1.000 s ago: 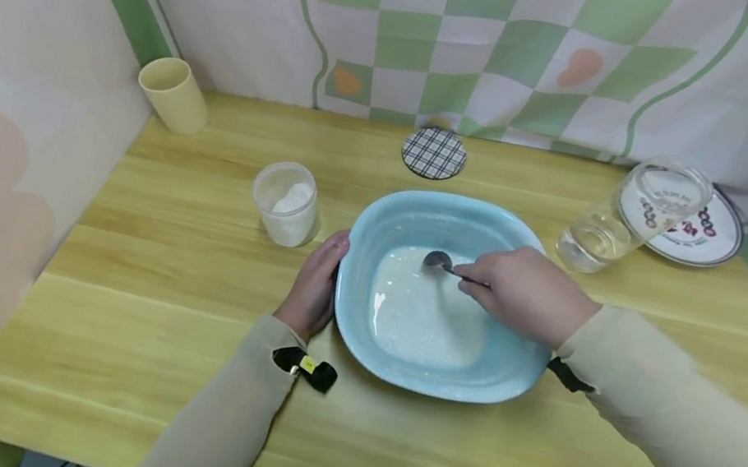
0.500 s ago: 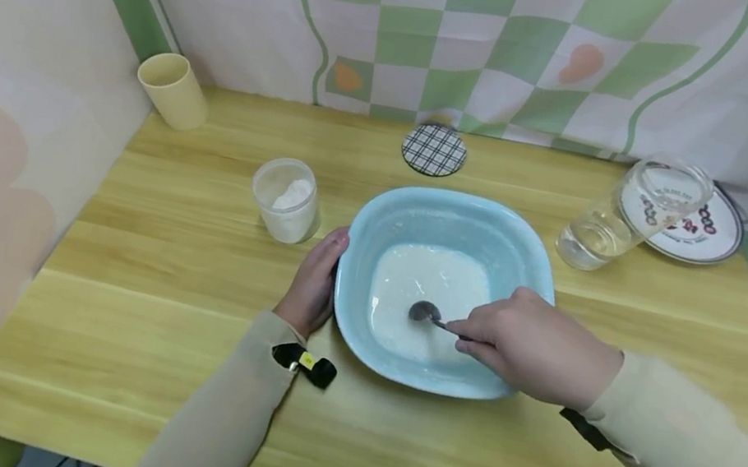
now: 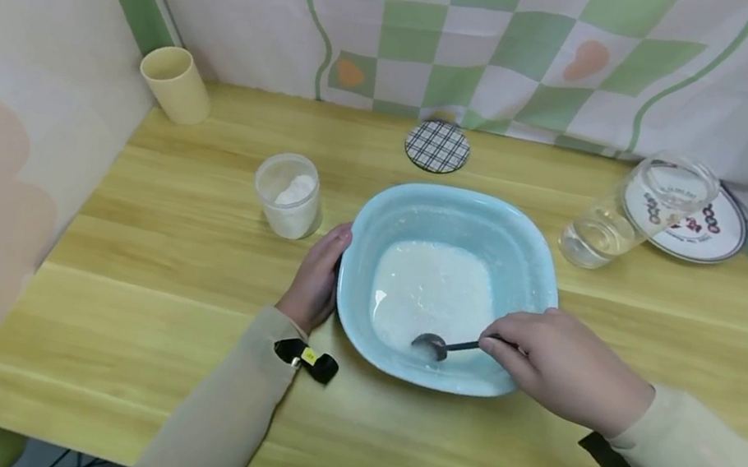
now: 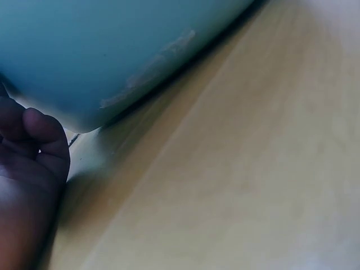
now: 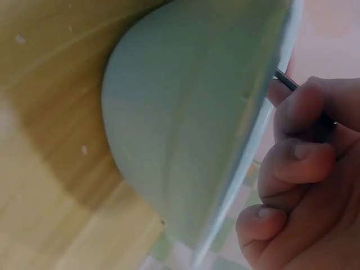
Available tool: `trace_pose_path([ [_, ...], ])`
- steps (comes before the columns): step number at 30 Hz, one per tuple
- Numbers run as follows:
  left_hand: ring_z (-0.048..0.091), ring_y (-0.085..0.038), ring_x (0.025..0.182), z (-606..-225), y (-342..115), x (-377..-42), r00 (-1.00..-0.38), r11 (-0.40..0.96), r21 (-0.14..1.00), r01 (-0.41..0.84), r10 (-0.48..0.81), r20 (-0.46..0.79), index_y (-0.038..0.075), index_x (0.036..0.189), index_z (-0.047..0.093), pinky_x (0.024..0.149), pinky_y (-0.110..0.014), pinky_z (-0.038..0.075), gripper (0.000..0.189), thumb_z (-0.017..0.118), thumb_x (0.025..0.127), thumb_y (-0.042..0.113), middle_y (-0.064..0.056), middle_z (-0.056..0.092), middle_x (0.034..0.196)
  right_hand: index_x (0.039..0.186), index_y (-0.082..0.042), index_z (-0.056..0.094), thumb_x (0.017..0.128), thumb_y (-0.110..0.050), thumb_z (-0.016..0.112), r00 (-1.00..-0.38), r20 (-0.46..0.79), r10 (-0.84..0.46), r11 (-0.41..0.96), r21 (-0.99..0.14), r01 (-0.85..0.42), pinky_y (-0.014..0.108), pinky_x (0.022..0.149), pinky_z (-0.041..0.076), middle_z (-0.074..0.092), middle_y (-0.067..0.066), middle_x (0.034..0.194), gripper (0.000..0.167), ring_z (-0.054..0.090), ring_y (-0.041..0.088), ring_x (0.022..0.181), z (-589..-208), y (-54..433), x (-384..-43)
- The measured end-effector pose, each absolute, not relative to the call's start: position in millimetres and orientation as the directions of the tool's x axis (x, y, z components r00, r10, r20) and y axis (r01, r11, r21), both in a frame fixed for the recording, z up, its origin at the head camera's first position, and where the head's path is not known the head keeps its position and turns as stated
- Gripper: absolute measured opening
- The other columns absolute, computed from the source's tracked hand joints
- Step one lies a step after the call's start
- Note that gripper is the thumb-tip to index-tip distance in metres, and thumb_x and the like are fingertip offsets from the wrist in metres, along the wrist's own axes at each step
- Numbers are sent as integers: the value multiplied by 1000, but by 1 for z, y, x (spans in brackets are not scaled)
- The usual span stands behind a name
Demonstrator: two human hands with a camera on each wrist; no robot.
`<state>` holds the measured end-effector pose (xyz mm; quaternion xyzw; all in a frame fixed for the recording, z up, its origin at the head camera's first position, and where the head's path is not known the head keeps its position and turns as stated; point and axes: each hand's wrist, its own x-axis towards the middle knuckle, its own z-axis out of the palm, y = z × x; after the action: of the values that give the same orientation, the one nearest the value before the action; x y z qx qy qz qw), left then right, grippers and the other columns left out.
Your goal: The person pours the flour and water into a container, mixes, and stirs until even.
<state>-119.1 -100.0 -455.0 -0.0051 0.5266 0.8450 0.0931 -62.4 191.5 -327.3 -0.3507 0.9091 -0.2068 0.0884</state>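
Observation:
A light blue basin (image 3: pixel 377 213) stands on the table with a white, milky liquid (image 3: pixel 432 290) in its bottom. My left hand (image 3: pixel 316 278) grips the basin's left side, thumb near the rim; the left wrist view has its curled fingers (image 4: pixel 48 132) beside the basin's lower wall. Over the basin's near right rim, my right hand (image 3: pixel 564 367) pinches the handle of a metal spoon (image 3: pixel 431 346). The spoon's bowl is in the liquid's near edge. In the right wrist view, the other fingers (image 5: pixel 298 163) curl outside the rim.
Left of the basin is a clear plastic cup (image 3: pixel 288 197) of white powder. A yellow cup (image 3: pixel 177 86) stands at the back left, a checked round coaster (image 3: pixel 438 145) behind the basin. At the right are a glass (image 3: pixel 603 232) with clear liquid and a patterned plate (image 3: pixel 708 234).
The spoon has swept from the far part of the liquid to its near edge, the right hand moving toward the near right rim. The left hand keeps its place on the basin.

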Motion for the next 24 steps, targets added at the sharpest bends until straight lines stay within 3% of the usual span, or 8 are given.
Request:
trace_pose_path([
  [4, 59, -20, 106, -455, -100, -120, -982, -433, 887, -159, 159, -99, -2, 137, 53, 90, -29, 52, 47, 43, 105, 31, -8, 61, 120, 95, -24, 73, 98, -13, 65, -766, -31, -642, 661, -529, -533, 26, 66, 50, 64, -21, 87, 14, 53, -5, 74, -331, 200, -62],
  [9, 59, -19, 105, -456, -100, -120, -984, -438, 886, -153, 154, -94, -3, 137, 52, 89, -29, 52, 47, 44, 104, 30, -7, 62, 119, 96, -22, 72, 100, -11, 61, -827, -43, -561, 643, -651, -402, 23, 54, 43, 56, -16, 72, 16, 46, 0, 60, -334, 207, -62],
  [12, 60, -19, 104, -456, -99, -120, -984, -444, 883, -154, 152, -95, -4, 137, 52, 89, -30, 52, 47, 45, 105, 30, -8, 62, 119, 98, -18, 74, 100, -10, 60, -870, -16, -494, 653, -668, -358, 23, 50, 40, 53, -13, 68, 16, 44, 3, 57, -334, 214, -63],
  [17, 59, -19, 106, -456, -99, -121, -982, -438, 884, -165, 158, -105, -3, 138, 52, 90, -30, 52, 48, 44, 105, 30, -9, 61, 121, 101, -11, 76, 98, -11, 64, -899, 85, -429, 756, -510, -410, 25, 55, 40, 62, -9, 75, 12, 47, 5, 63, -332, 222, -69],
  [21, 59, -19, 110, -455, -100, -120, -982, -421, 891, -167, 152, -112, -1, 140, 51, 93, -30, 52, 48, 44, 105, 31, -11, 59, 128, 95, -15, 76, 95, -15, 68, -874, 90, -477, 811, -338, -478, 30, 59, 44, 64, -11, 75, 8, 49, 6, 63, -330, 218, -73],
  [24, 59, -20, 110, -456, -101, -120, -981, -423, 890, -168, 157, -111, -1, 140, 51, 92, -30, 53, 48, 44, 105, 31, -12, 59, 129, 90, -19, 74, 93, -17, 70, -833, 63, -549, 789, -289, -542, 32, 59, 47, 64, -15, 76, 6, 52, 3, 65, -330, 212, -71],
])
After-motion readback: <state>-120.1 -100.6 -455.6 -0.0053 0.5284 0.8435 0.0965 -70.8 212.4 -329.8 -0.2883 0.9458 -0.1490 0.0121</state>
